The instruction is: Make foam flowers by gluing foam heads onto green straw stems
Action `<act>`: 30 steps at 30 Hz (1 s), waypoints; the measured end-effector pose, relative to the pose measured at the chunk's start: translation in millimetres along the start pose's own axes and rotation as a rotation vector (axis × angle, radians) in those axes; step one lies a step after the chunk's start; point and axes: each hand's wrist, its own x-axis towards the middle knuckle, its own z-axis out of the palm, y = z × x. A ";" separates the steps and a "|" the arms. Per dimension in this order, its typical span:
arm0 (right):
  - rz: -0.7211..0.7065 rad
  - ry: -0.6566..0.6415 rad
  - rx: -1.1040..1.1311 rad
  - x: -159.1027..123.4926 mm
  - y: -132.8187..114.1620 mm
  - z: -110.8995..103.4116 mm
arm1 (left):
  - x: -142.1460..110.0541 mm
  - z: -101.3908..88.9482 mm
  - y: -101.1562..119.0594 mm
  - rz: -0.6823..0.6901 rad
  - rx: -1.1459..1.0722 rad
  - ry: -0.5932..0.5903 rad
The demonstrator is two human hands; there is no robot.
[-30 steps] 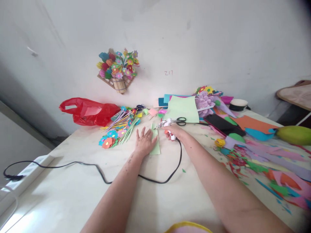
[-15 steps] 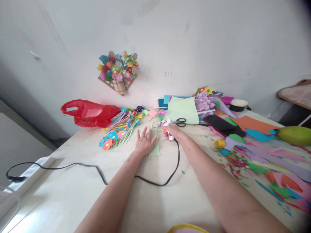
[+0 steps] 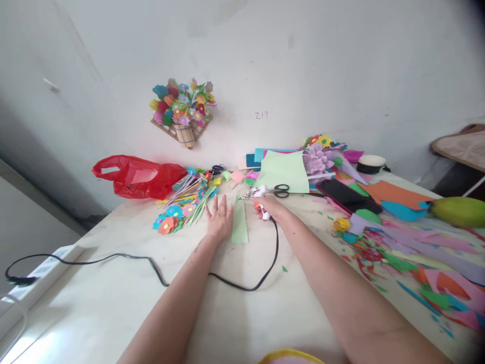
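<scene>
In my right hand (image 3: pixel 270 203) is a white glue gun (image 3: pixel 259 191) with an orange trigger, my fingers wrapped round its handle. Its nozzle points left, over the upper end of a pale green foam-paper strip (image 3: pixel 239 225) lying flat on the table. My left hand (image 3: pixel 220 217) lies flat with spread fingers along the left edge of that strip. Whether its fingertips touch the strip is hard to see. A black cord (image 3: pixel 276 253) runs from the gun's handle under my left forearm. Behind the gun rest black-handled scissors (image 3: pixel 281 190).
Left of my hands lie paper flowers (image 3: pixel 168 222), green sticks (image 3: pixel 199 207) and a red plastic bag (image 3: pixel 147 177). A pale green sheet (image 3: pixel 284 169) is at the back. Rightward are a phone (image 3: pixel 348 197) and coloured scraps (image 3: pixel 409 242). A power strip (image 3: pixel 62 263) lines the left edge.
My left hand has shifted left off the green strip, so more of the strip shows. My right hand keeps the glue gun in nearly the same place.
</scene>
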 end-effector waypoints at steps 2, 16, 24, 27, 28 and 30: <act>0.010 -0.026 -0.006 -0.6 -0.1 -0.6 | 4.2 0.6 -3.0 -0.068 0.000 -0.008; 0.026 -0.026 -0.015 -4.5 -5.0 -0.4 | 29.6 10.3 4.0 -0.166 0.114 -0.200; 0.024 -0.013 0.005 -3.4 -4.4 0.9 | 28.0 6.5 3.9 -0.119 0.086 -0.137; 0.022 0.011 0.006 -2.5 -3.6 1.0 | 22.1 5.6 8.1 -0.031 0.137 -0.055; 0.020 0.018 0.009 -2.0 -3.0 0.9 | 20.6 5.5 9.5 -0.008 0.153 -0.034; 0.011 0.023 0.017 -0.3 -1.2 0.5 | 18.9 5.8 11.7 0.025 0.175 -0.003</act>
